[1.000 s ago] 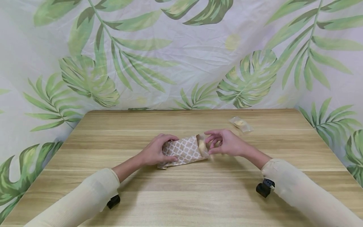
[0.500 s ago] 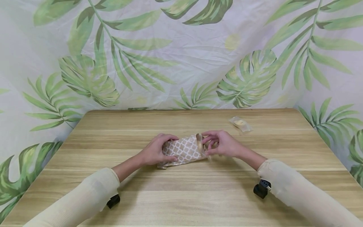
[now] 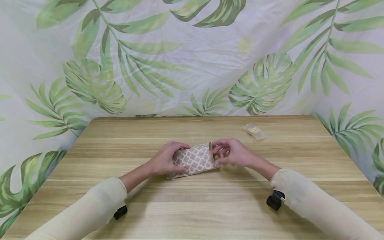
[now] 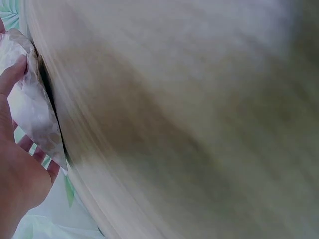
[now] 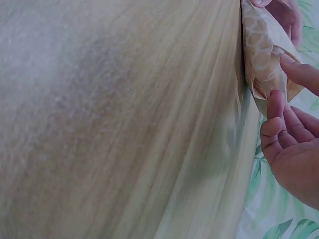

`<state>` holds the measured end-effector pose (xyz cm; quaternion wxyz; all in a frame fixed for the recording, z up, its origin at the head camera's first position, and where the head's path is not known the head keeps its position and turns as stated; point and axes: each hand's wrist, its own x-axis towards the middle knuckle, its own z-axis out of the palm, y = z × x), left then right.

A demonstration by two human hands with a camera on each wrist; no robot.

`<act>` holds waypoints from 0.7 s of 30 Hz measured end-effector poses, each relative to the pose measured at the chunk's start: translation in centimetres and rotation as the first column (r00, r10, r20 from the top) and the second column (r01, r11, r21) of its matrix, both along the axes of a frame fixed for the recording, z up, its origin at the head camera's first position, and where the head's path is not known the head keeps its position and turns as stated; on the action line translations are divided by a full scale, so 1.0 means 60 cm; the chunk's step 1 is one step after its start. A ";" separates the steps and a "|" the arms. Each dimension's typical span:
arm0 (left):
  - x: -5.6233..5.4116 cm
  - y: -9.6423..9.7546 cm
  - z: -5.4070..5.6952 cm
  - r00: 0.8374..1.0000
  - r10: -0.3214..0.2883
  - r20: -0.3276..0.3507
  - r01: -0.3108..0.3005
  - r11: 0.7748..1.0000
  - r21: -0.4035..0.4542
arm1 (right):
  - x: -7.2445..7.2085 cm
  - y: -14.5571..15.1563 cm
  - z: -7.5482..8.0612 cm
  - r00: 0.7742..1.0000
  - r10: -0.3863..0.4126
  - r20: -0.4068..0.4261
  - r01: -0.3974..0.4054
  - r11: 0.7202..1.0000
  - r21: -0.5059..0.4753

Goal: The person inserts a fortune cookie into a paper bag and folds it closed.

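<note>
A flat paper bag (image 3: pixel 195 160) with a tan and white lattice print lies on its side mid-table, its mouth facing right. My left hand (image 3: pixel 165 158) grips its closed end, thumb on the near side and fingers over the far side. At the mouth, my right hand (image 3: pixel 231 153) has its thumb and curled fingers on a clear-wrapped packet (image 5: pixel 271 74), which is mostly hidden inside the bag. In the right wrist view, the right thumb lies along the bag's edge with fingertips at the opening. The left wrist view shows the left thumb pressing the paper bag (image 4: pixel 30 99).
Another small clear packet (image 3: pixel 254 131) with pale yellow contents lies on the wooden table (image 3: pixel 192 213), beyond the right hand. A leaf-printed cloth (image 3: pixel 192 66) hangs behind the table. Black wrist cameras hang below both cream sleeves (image 3: pixel 312 196).
The right hand has moved slightly left, pushing the clear-wrapped packet deeper into the paper bag, so its pale end no longer sticks out. The left hand stays in place.
</note>
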<state>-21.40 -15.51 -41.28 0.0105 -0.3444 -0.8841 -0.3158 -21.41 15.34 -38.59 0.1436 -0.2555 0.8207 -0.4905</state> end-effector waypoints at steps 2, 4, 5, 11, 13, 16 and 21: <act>-0.003 0.004 -0.001 1.000 -0.013 -0.028 0.012 1.000 -0.020 | -0.001 0.000 -0.002 1.000 0.001 0.003 -0.001 1.000 -0.003; -0.005 0.009 -0.001 0.999 -0.022 -0.036 0.020 0.999 -0.043 | -0.002 0.000 -0.004 1.000 0.003 0.009 -0.003 1.000 -0.005; -0.005 0.011 0.000 0.999 -0.021 -0.031 0.019 0.998 -0.060 | -0.002 0.000 -0.005 1.000 0.001 0.017 -0.001 1.000 -0.005; -0.003 0.022 0.005 1.000 0.020 0.015 -0.018 0.991 -0.133 | -0.002 -0.001 -0.009 0.999 0.005 0.031 -0.005 1.000 -0.009; -0.003 0.023 0.006 0.999 0.029 0.019 -0.026 0.991 -0.130 | -0.002 -0.002 -0.010 1.000 0.011 0.024 -0.010 1.000 -0.017; -0.005 0.025 0.007 0.999 0.031 0.017 -0.029 0.993 -0.117 | -0.003 -0.003 -0.013 1.000 0.010 0.021 -0.009 1.000 -0.024; -0.008 0.025 0.005 1.000 0.023 0.012 -0.022 0.995 -0.100 | -0.003 -0.008 -0.015 1.000 0.009 0.011 -0.008 0.999 -0.033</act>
